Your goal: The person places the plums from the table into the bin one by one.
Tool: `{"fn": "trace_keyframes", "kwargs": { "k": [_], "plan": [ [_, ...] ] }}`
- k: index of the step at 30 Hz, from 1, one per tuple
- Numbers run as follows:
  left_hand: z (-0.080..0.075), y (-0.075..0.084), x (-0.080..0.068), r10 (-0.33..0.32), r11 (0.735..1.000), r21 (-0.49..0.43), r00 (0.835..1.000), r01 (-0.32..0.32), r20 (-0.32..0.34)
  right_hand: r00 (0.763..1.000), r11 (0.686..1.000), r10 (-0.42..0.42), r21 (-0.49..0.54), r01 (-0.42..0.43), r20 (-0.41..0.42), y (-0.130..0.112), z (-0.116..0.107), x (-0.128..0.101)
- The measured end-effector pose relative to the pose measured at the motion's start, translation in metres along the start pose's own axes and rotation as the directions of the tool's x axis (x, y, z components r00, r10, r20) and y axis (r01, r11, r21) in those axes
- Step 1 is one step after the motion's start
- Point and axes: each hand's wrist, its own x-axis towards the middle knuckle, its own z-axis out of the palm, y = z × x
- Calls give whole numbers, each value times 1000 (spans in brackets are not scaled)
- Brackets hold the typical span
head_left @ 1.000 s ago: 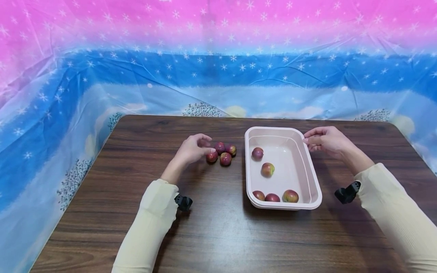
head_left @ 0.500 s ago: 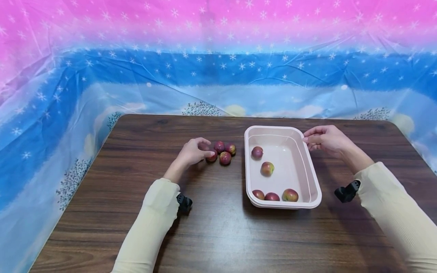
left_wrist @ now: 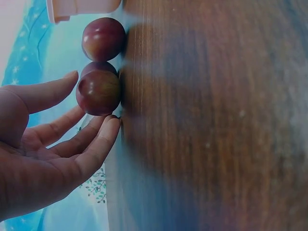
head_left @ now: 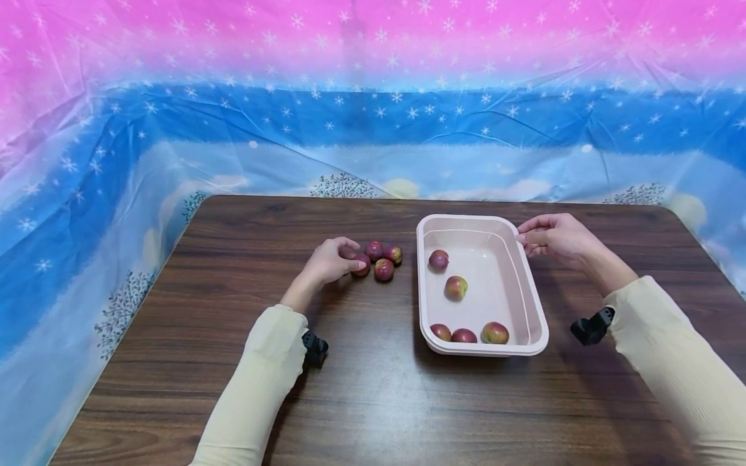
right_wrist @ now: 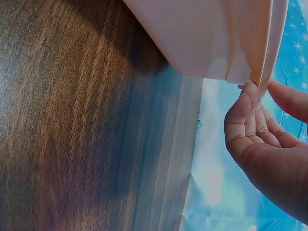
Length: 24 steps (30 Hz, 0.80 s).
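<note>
There, the left hand (head_left: 329,261) lay low on the desk (head_left: 361,388), forearm stretched toward the far edge, its grip loosely spread around a plum (left_wrist: 98,92); whether the fingers pressed it I cannot tell. Three more plums (head_left: 383,260) sat beside it, near the tray (head_left: 539,323). The right hand (head_left: 553,238) pinched the tray's far right rim, wrist raised.

Dark wooden table (head_left: 373,401). Behind and around it hangs a plastic backdrop (head_left: 373,97), pink above, blue below, printed with white snowflakes.
</note>
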Motion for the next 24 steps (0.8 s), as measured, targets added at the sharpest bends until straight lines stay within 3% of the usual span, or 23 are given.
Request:
{"fn": "trace_keyframes", "kwargs": {
  "k": [24],
  "plan": [
    [2, -2, 2, -9, 1000, 9, 1000, 9, -5, 1000, 1000, 13, -5, -13, 8, 1, -1, 1]
  ]
}}
